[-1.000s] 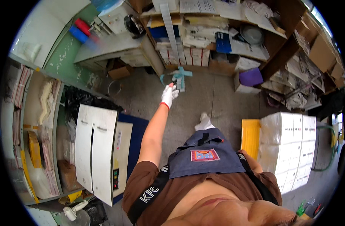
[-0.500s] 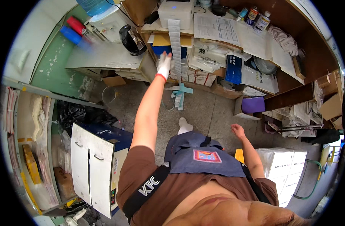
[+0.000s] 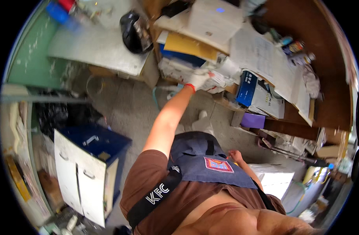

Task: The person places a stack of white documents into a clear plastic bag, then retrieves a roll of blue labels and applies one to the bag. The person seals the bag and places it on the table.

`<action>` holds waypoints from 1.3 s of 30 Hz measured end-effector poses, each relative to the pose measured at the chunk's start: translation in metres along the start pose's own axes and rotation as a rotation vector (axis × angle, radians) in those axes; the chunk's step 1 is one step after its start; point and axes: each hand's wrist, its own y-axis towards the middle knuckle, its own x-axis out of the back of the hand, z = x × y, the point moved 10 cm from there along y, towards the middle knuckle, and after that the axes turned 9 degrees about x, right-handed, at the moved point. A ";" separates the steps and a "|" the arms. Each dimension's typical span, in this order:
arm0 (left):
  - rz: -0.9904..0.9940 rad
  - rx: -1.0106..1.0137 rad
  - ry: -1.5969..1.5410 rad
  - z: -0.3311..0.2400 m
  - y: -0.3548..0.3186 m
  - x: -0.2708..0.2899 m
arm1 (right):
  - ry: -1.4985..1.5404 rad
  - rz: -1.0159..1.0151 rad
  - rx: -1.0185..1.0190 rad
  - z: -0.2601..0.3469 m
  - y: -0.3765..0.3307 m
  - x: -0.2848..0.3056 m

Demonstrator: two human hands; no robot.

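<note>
In my head view, my gloved left hand (image 3: 199,79) is at the white packets (image 3: 172,69); blur hides whether it pinches any. These lie beneath the shelf top (image 3: 174,26), none visibly drawn clear. My bare right hand (image 3: 235,156), fingers loosely parted, hangs beside my apron (image 3: 197,162).

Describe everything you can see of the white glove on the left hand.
The white glove covers the left hand, ending in a narrow red cuff at the wrist. It looks like soft fabric. A pinkish tip, apparently bare skin, shows at its far end. In this view it overlaps white bundles below a yellow sheet. Motion blur hides its texture and whether it touches or holds anything.
</note>
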 end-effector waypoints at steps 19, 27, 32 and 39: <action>-0.444 0.479 0.362 0.213 -0.189 0.021 | -0.871 0.911 0.722 0.279 0.273 -0.122; -1.018 0.463 -1.949 0.375 -0.246 -0.065 | -0.408 1.245 0.316 0.211 0.304 -0.203; -1.325 0.240 -2.098 0.433 -0.266 -0.075 | -0.327 1.231 0.348 0.172 0.393 -0.252; -1.337 0.471 -1.813 0.453 -0.252 -0.082 | -0.819 0.579 0.555 0.140 0.667 -0.258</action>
